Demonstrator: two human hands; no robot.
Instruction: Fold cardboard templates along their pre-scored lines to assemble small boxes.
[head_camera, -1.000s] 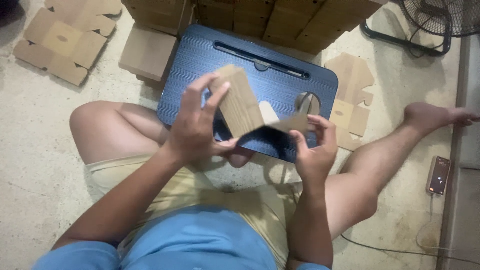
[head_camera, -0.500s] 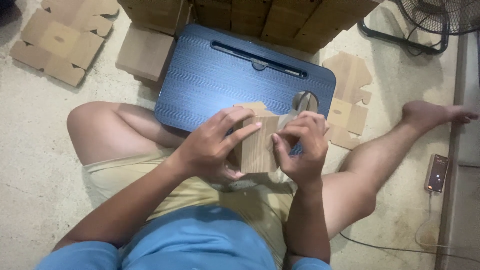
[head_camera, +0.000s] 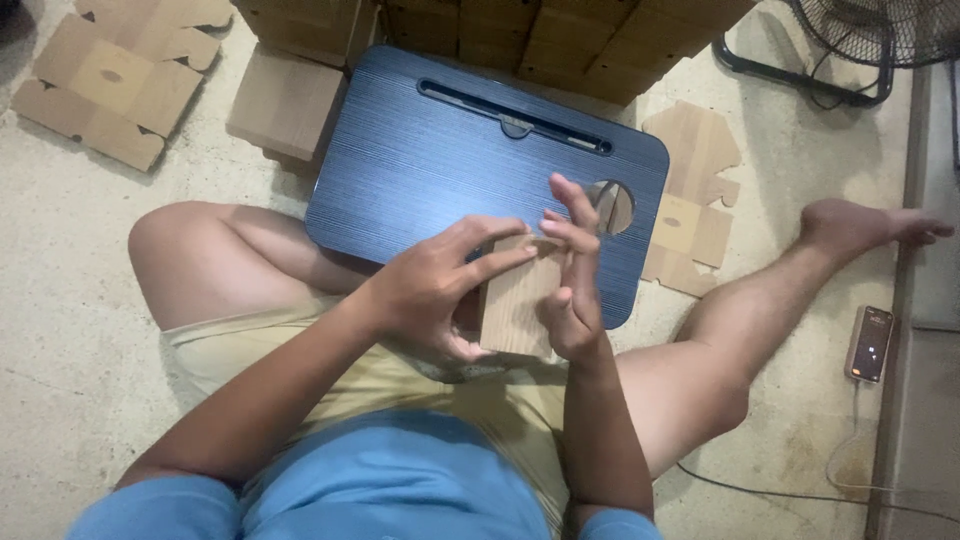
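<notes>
Over the lap, just above the near edge of the blue tray (head_camera: 420, 170), the left hand (head_camera: 425, 295) is wrapping the left side of a small cardboard box (head_camera: 515, 300), its fingers (head_camera: 490, 262) lying across the top and clamped on it. To do this well, that grip is best keeping the box square while the panels are being pressed in. On the other side, the right hand (head_camera: 572, 290) is pinching the box's right edge, two fingers raised off it. Pressure from both sides should be staying even, or the thin board may buckle. Flat blanks (head_camera: 690, 200) are lying on the floor at right, near a phone (head_camera: 869, 343).
</notes>
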